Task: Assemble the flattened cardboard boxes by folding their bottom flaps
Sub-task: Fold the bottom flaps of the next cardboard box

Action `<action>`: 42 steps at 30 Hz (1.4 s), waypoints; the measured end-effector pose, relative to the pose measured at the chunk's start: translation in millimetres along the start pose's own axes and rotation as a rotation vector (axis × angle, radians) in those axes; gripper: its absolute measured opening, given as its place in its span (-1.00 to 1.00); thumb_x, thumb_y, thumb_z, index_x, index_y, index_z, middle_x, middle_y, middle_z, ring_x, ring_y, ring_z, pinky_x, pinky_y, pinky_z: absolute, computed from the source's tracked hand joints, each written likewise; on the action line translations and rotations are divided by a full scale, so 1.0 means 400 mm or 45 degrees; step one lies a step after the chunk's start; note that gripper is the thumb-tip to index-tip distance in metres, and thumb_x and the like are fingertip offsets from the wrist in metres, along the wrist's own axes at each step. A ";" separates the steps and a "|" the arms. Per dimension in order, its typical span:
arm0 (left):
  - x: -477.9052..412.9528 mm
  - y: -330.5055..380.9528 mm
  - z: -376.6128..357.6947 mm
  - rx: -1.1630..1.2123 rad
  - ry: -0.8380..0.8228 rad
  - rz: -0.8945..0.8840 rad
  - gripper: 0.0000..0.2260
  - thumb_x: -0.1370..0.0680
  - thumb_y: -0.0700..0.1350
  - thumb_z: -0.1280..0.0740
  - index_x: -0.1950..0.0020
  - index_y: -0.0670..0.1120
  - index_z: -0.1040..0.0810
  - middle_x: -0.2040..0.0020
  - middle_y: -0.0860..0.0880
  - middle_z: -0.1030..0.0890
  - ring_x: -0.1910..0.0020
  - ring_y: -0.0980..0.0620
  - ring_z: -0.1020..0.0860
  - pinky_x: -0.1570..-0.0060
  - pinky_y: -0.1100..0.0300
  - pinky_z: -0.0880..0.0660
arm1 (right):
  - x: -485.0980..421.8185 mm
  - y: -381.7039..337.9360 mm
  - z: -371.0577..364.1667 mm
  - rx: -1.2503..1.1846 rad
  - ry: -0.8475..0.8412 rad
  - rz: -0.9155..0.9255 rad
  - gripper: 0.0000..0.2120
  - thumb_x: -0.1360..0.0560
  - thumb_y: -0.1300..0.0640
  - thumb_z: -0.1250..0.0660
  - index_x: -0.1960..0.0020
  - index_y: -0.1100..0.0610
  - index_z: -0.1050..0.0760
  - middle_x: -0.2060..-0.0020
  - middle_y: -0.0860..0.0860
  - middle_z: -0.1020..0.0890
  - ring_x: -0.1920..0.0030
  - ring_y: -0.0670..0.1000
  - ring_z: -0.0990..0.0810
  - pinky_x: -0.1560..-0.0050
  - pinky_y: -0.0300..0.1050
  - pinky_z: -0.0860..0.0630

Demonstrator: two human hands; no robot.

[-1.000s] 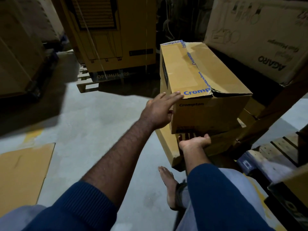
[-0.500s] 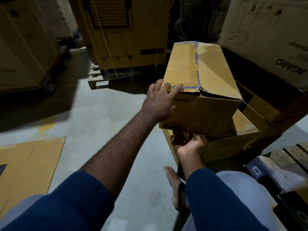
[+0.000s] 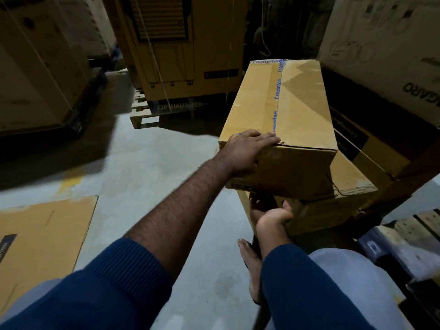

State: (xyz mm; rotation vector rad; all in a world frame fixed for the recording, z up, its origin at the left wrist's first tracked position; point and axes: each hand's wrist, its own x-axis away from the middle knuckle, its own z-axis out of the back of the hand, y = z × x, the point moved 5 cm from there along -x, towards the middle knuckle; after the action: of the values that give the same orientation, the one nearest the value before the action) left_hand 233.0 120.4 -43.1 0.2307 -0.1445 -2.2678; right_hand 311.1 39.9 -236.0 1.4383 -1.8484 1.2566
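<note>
Head view: your left hand [image 3: 247, 151] lies flat on the near top edge of the taped box [image 3: 292, 108], fingers [image 3: 266, 139] straight and close together, reaching the blue tape seam. The box sits on top of a lower carton [image 3: 323, 215], its long axis running away from you, so almost all of it lies beyond your fingertips. Your right hand [image 3: 271, 215] is below its near end, palm up. Its fingers go into the shadow under the box's bottom edge, so you cannot tell whether they hook it. Both hands sit at the near end, the right nearer the bottom flaps. A flattened sheet [image 3: 40, 236] lies on the floor [image 3: 154, 175], well apart to your left.
</note>
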 end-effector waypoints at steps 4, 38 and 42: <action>0.012 -0.021 -0.013 0.069 -0.074 0.005 -0.18 -0.50 -0.29 -0.41 -0.64 0.17 -0.13 -0.64 0.21 -0.11 -0.61 0.01 -0.09 -0.49 -0.15 -0.11 | -0.005 -0.015 -0.029 0.007 -0.198 0.086 -0.50 -0.61 -0.14 -0.19 -0.43 0.13 -0.42 -0.27 0.21 -0.55 -0.26 0.19 -0.50 -0.44 0.15 -0.32; 0.627 -0.590 -0.281 0.367 -0.073 0.912 -0.24 -0.40 -0.26 -0.42 -0.57 0.08 -0.30 -0.51 0.01 -0.39 -0.52 -0.01 -0.27 -0.41 0.00 -0.15 | -0.093 0.700 0.116 0.587 -0.527 -0.607 -0.58 -0.46 0.12 -0.17 -0.26 0.22 -0.52 -0.16 0.25 -0.66 -0.24 0.28 -0.59 -0.42 0.25 -0.41; 0.611 -0.598 -0.317 0.352 -0.177 0.832 -0.25 -0.42 -0.23 -0.44 -0.57 0.10 -0.30 -0.49 0.00 -0.40 -0.52 0.00 -0.25 -0.36 0.02 -0.14 | -0.116 0.746 0.153 0.679 -0.469 -0.627 -0.58 -0.58 0.09 -0.10 -0.37 0.20 -0.48 -0.17 0.28 -0.67 -0.24 0.30 -0.58 -0.41 0.21 -0.44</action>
State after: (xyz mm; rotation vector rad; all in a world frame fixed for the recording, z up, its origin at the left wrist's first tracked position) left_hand -72.8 85.9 -238.9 0.1415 -0.5285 -1.6059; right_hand 59.1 17.1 -411.7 2.3691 -1.2561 1.3373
